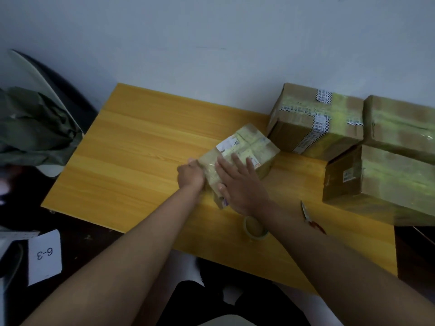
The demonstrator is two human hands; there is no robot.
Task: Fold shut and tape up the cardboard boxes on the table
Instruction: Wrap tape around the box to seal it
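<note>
Small taped box [242, 154] sits mid yellow wooden bench [141, 149], tilted, labels on top. Right hand [237, 184] lies flat on its top, fingers [235, 161] spread and straight. Left hand [191, 175] curls against the box's left near edge, grip detail unclear. Tape roll [255, 229] lies on the bench just beside the right wrist, near the front edge. Red-handled scissors [310, 217] lie right of the forearm. Three bigger taped boxes [315, 121] cluster at the bench's right end, touching each other. White card marked "6-3" [44, 256] lower left, off the bench. Green cloth [33, 128] at left.
</note>
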